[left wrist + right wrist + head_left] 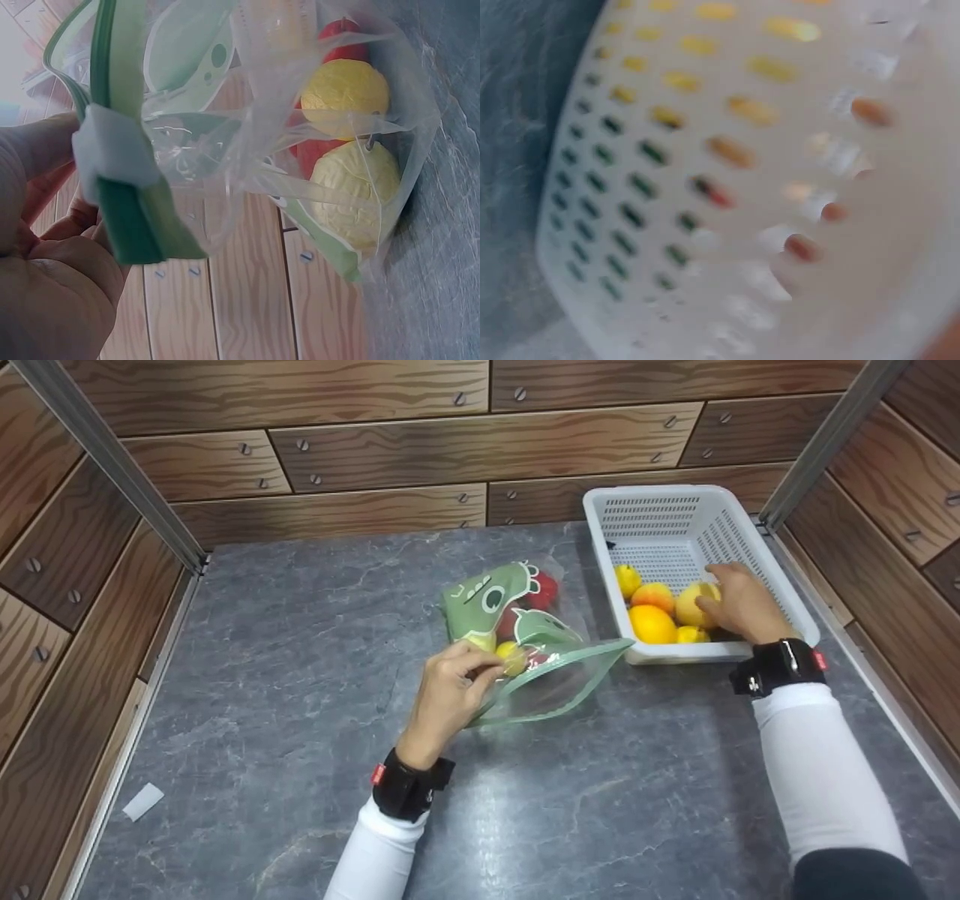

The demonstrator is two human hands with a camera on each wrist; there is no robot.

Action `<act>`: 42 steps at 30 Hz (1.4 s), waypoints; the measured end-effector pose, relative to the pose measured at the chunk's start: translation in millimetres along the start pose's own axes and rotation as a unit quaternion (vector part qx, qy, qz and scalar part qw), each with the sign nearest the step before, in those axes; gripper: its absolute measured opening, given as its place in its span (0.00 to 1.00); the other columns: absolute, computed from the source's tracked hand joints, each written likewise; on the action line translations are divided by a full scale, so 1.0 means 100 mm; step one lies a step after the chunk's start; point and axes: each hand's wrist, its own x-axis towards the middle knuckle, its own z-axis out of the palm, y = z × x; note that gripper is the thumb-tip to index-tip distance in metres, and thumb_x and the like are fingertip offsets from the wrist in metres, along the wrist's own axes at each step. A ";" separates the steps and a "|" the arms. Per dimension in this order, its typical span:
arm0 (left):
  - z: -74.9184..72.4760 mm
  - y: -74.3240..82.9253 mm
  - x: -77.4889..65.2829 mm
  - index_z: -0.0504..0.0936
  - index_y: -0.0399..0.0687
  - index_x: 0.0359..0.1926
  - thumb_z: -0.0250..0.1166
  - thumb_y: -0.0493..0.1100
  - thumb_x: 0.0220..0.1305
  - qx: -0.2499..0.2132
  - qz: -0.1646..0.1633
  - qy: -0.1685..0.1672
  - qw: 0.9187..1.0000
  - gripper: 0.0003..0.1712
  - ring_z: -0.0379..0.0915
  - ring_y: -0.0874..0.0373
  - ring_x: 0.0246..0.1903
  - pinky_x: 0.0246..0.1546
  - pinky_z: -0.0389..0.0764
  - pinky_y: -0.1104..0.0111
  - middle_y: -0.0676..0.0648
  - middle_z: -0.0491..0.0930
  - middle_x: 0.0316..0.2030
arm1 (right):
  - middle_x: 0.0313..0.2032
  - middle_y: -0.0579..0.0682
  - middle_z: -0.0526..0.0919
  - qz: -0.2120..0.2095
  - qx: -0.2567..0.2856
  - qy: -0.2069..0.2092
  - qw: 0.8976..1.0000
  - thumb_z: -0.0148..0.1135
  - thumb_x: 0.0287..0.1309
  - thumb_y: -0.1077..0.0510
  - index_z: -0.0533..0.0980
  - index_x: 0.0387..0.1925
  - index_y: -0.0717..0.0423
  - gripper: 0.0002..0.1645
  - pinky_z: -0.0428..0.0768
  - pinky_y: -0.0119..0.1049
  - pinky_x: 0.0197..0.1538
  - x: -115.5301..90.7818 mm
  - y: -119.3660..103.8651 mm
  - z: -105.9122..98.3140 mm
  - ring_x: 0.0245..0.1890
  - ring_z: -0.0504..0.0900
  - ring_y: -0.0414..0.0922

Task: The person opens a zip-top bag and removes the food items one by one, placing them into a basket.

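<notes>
While the left hand point(450, 686) pinches the rim point(553, 661) of a bag point(474, 606) lying just beyond, the right hand point(748, 604) is at a yellow fruit point(686, 607) in the basket point(690, 655), grip unclear. Limp film may slip; the stiffer rim suits pinching. The probably light fruit suits cupping.

From my end I count one grey marbled table point(300, 660), one white perforated plastic basket point(780, 592), one clear plastic zip bag with green cartoon print point(480, 600), one white paper scrap point(142, 802). Basket: I see five fruits: two small yellow fruits point(691, 635), one larger pale-yellow round fruit point(691, 607), one orange-yellow round fruit point(653, 597), one bright-orange round fruit point(652, 625). Bag: two yellow round fruits point(345, 96), at least two red fruits point(544, 591); exact total unclear. Two bare hands: left hand point(448, 686), right hand point(746, 601). Two black wrist straps point(405, 789).
</notes>
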 end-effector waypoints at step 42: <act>0.00 0.00 0.00 0.90 0.38 0.37 0.75 0.33 0.59 -0.001 -0.004 0.006 1.000 0.05 0.78 0.58 0.28 0.31 0.82 0.71 0.45 0.83 0.30 | 0.43 0.61 0.87 -0.541 0.091 0.314 0.775 0.56 0.67 0.67 0.85 0.46 0.67 0.14 0.85 0.48 0.46 -1.11 -1.92 1.09 0.41 0.86 0.57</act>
